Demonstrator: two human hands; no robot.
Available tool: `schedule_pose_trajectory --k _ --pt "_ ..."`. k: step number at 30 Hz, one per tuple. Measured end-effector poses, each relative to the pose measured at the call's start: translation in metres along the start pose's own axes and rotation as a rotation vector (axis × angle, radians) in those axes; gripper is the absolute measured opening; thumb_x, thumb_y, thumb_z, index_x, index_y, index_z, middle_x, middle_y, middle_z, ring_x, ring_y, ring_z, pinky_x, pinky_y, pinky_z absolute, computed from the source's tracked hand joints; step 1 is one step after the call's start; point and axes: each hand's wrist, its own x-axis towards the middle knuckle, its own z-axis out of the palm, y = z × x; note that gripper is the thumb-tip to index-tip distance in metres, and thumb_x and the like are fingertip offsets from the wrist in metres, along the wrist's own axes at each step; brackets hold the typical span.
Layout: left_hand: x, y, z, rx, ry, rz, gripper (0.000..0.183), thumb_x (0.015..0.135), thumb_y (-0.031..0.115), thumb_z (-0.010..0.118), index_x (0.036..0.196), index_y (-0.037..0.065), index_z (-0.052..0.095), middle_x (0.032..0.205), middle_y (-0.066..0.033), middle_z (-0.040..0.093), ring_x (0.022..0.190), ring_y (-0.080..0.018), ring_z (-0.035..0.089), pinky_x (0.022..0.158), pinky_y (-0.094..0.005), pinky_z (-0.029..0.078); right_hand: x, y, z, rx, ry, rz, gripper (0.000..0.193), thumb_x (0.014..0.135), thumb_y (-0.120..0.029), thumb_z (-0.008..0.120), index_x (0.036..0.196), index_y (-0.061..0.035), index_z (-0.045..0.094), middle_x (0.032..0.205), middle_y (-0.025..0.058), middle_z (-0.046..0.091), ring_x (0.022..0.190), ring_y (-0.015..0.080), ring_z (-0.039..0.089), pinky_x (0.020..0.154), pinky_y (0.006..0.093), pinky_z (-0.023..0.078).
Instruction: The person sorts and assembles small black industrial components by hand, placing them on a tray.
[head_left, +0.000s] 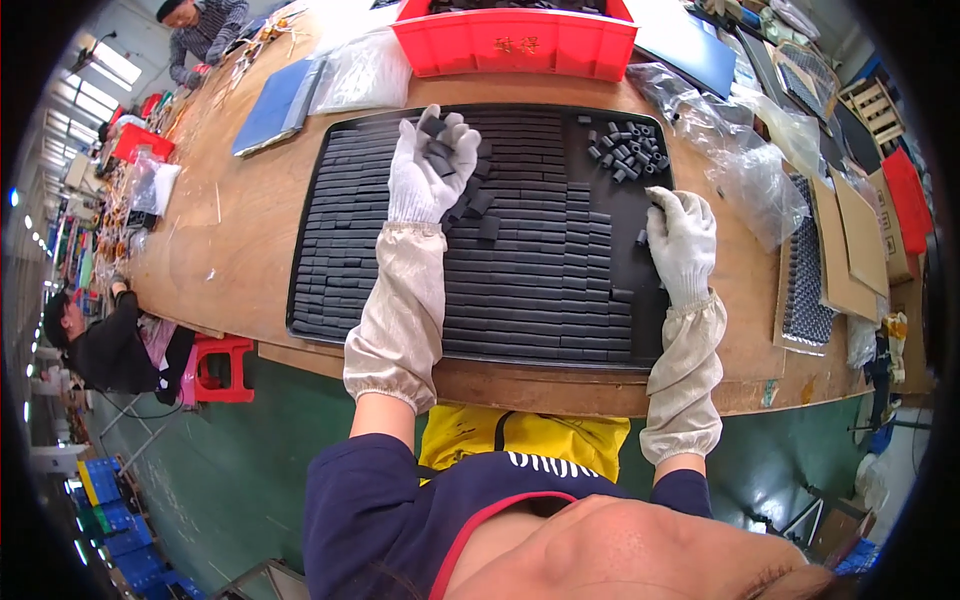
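A large black tray (650, 330) lies before me, packed with long rows of small black tube pieces (540, 290). My left hand (430, 175), in a white glove, is turned palm up over the tray's upper middle. Its fingers curl round several loose black tube pieces (440, 150), and more lie tumbled just below that hand. At the tray's right edge is my right hand (683, 235), also gloved, with its fingers bent together. One small black tube (641, 238) shows beside its fingertips; whether they pinch it I cannot tell. A loose heap of tubes (627, 150) fills the tray's upper right corner.
Beyond the tray stands a red bin (515, 45) with dark pieces inside. A blue folder (278, 105) and clear plastic bags (365, 75) lie at the far left. Crumpled plastic (755, 185) and cardboard (850, 235) sit on the right. Two people are at the left.
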Motion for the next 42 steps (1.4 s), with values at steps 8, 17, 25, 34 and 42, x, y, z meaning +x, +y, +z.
schedule_pose_trajectory --k 8,17,25,34,42 --pt "0.002 0.007 -0.008 0.017 0.088 -0.069 0.033 0.104 0.032 0.051 0.113 0.003 0.064 0.106 -0.0205 0.067 0.086 -0.0294 0.065 0.071 -0.0380 0.060 0.003 -0.005 0.001 0.051 0.011 -0.024 0.029 0.081 -0.008 0.071 0.109 -0.0160 0.069 0.099 0.0070 0.064 0.102 0.0278 0.060 0.092 0.0406 0.047" --pt "-0.026 -0.037 0.028 0.421 -0.122 -0.282 0.034 0.104 0.022 0.051 0.133 0.004 0.053 0.091 -0.0053 0.059 0.058 -0.0037 0.039 0.045 -0.0148 0.031 0.005 -0.010 -0.007 0.248 0.089 0.000 0.023 0.077 -0.008 0.076 0.098 -0.0126 0.066 0.094 0.0049 0.066 0.091 0.0275 0.062 0.084 0.0387 0.048" --pt "-0.066 -0.088 0.053 1.037 -0.353 -0.347 0.052 0.101 0.021 0.056 0.146 0.003 0.039 0.086 -0.0051 0.066 0.055 -0.0032 0.042 0.048 -0.0179 0.034 0.005 -0.030 -0.010 0.616 0.048 0.107 0.022 0.076 -0.004 0.077 0.095 -0.0079 0.066 0.091 0.0066 0.065 0.081 0.0231 0.063 0.069 0.0341 0.051" --pt "-0.072 -0.093 0.050 1.141 -0.347 -0.511 0.028 0.099 0.035 0.061 0.111 0.009 0.060 0.078 -0.0001 0.065 0.054 -0.0012 0.044 0.047 -0.0169 0.034 0.008 -0.034 -0.016 0.737 -0.130 -0.158 0.032 0.079 0.006 0.070 0.108 -0.0078 0.070 0.098 0.0096 0.065 0.086 0.0249 0.065 0.072 0.0328 0.052" --pt "-0.074 -0.097 0.052 1.047 -0.333 -0.546 0.039 0.100 0.039 0.060 0.124 0.009 0.059 0.085 -0.0003 0.064 0.059 -0.0014 0.044 0.051 -0.0168 0.036 0.006 -0.033 -0.011 0.699 -0.089 -0.090 0.029 0.073 0.006 0.070 0.098 -0.0088 0.069 0.093 0.0092 0.066 0.087 0.0300 0.065 0.077 0.0387 0.052"
